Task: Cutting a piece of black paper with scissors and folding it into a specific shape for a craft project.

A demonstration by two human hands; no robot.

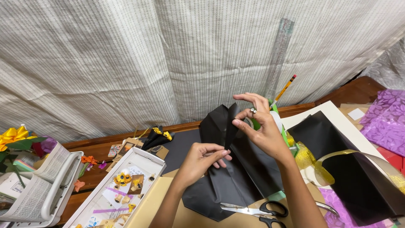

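Standing upright, a black paper fold is pinched at top by right hand fingers, at base by left hand fingers.

— What kind of place are we looking at here?

— It is looking like a home craft corner. A white curtain is hanging behind a wooden table, and scissors, a clear ruler, a pencil and gold ribbon are lying around.

— Anything more?

— At the left, a white basket is standing with paper flowers, and purple wrapping paper is lying at the right.
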